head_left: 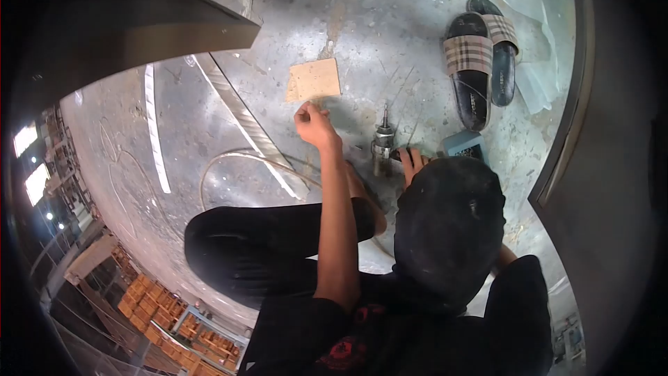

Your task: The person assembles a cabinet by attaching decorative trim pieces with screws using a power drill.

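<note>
My left hand (pixel 313 123) hangs just below a tan rectangular piece of board (pixel 314 79) lying on the floor. Its fingers are curled into a pinch, and whatever they hold is too small to make out. To the right, a power tool (pixel 382 145), like a drill, has its thin bit pointing away from me. The fingers of my right hand (pixel 412 161) are closed round the tool's dark grip. A raised knee (pixel 451 226) in black cloth hides the rest of that hand and most of the forearm.
Plaid-strapped slippers (pixel 470 69) lie at the right, above a blue-grey case (pixel 465 145). Long metal strips (pixel 243 118) and a looping cable (pixel 223 157) lie at the left. Dark panels (pixel 188 24) flank the floor on both sides. Stacked orange-brown blocks (pixel 146 303) show at the lower left.
</note>
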`<state>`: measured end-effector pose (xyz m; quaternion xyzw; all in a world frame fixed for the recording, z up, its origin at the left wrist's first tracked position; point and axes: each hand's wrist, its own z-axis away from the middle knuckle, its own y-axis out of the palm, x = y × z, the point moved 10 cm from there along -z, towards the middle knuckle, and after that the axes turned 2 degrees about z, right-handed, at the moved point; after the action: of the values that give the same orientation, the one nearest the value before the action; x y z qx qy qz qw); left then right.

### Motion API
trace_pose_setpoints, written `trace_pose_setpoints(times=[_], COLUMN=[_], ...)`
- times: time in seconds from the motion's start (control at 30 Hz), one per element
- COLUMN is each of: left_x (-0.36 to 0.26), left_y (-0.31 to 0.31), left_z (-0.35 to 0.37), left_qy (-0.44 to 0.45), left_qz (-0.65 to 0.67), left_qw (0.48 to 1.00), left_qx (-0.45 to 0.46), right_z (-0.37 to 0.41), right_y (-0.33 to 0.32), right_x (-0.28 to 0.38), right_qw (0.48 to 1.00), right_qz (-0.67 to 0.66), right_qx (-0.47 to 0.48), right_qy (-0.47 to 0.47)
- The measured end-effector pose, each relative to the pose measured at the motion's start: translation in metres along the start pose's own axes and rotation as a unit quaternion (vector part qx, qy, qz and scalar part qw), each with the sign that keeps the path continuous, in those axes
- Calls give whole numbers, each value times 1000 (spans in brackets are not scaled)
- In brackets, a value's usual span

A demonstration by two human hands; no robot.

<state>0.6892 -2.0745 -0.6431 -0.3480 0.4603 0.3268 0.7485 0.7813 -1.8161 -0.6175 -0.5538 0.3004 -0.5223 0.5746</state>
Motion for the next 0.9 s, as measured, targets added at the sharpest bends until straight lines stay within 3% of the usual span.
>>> trace_pose_setpoints(times=[0.07,0.13,0.2,0.23,0.33,0.37,0.47,0.63,0.67,0.7,0.73,0.77,0.8,0.83,0.9], left_x=[-4,-34,-57,-42,-2,1,18,30,49,73,27,32,41,39,20], left_y=[0,14,29,20,-11,-10,-11,-22,-24,-20,-27,-31,-35,-35,-49], left_z=[-1,-1,5,-7,-7,9,59,89,93,94,96,95,102,103,102], left_qy=[7,135,256,202,65,93,125,258,266,216,258,142,286,241,199], left_qz=[-13,-110,-227,-169,-210,-285,-303,-348,-369,-481,-358,-361,-378,-399,-373], left_qw=[1000,984,936,961,967,932,875,842,820,749,839,865,832,835,887], left_qx=[-2,31,82,83,127,205,357,322,346,401,318,319,290,293,185], right_z=[-5,-9,-6,-4,-9,-13,-14,-15,-17,-25,-30,-34,-41,-41,-41], right_y=[12,19,23,23,12,-1,-2,3,7,9,3,3,-3,-3,0], right_x=[0,-4,-9,-10,-12,-9,-8,-6,-3,-2,-8,-13,-15,-20,-29], right_qw=[999,996,991,988,982,984,983,991,991,991,990,989,989,989,989], right_qz=[-20,-41,-59,-70,-96,-106,-116,-67,-71,-81,-93,-105,-112,-112,-112], right_qx=[37,74,113,134,155,135,143,118,114,106,101,98,92,88,90], right_qy=[7,24,40,44,46,37,28,-11,-19,-28,-28,-31,-35,-32,-22])
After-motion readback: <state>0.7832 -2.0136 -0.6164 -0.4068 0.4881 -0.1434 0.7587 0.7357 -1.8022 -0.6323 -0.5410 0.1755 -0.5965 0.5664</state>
